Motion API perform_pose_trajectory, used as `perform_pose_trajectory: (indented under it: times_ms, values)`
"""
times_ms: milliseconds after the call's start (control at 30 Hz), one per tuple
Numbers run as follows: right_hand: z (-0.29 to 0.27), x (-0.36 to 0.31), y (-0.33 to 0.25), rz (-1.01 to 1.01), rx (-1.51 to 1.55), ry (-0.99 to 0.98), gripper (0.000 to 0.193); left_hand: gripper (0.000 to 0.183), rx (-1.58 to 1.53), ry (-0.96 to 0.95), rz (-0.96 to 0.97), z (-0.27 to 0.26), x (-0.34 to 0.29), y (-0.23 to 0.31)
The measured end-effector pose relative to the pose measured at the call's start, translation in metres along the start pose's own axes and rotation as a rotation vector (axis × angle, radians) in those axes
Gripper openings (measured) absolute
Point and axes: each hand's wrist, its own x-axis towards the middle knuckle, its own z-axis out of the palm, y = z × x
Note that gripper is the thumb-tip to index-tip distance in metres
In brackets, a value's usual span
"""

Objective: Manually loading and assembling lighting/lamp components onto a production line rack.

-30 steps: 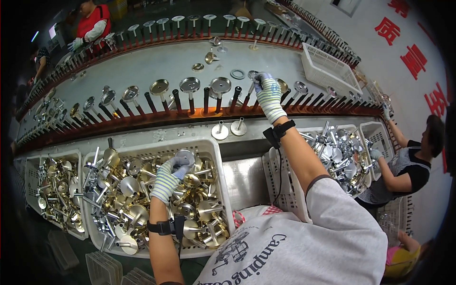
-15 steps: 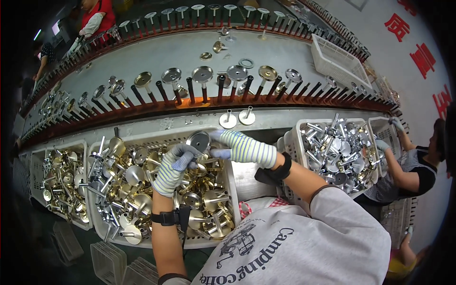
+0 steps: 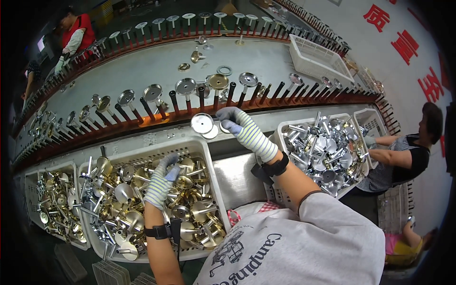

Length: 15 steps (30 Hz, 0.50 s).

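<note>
My right hand [image 3: 237, 124], in a striped glove with grey-blue fingertips, reaches over the metal ledge. Its fingers are bent at the edge of a round silver disc [image 3: 202, 123], which looks pinched at its right rim; any stem behind it is hidden. Below that disc, pale metal discs [image 3: 210, 133] rest on the ledge, partly covered. My left hand [image 3: 162, 183], gloved alike, hovers above a white crate [image 3: 214, 183] heaped with stemmed metal discs [image 3: 124, 193], gold and silver. Its fingers are apart, with nothing seen in them.
Dark pins on a red rail [image 3: 180, 113] carry stemmed discs beyond the ledge. Another crate of silver parts [image 3: 327, 156] stands at right, beside a person in a checked apron [image 3: 399, 147]. A white basket [image 3: 320, 59] lies on the grey table. A person in red [image 3: 80, 35] stands far left.
My hands have parted. The right has gone forward to the ledge with a disc beside its fingers; the left has released the disc it held and lowered over the crate. The view has shifted.
</note>
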Motion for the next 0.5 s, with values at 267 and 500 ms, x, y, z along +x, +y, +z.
perform_pose_trajectory:
  times_ms: [267, 500]
  values:
    - [0.011, 0.000, 0.027, 0.117, -0.274, -0.075, 0.021, 0.050, 0.881, -0.188, -0.028, -0.003, -0.006, -0.018]
    - [-0.014, 0.028, 0.073, -0.129, -0.584, 0.206, 0.016, 0.038, 1.132, -0.116, 0.048, -0.006, -0.001, -0.028]
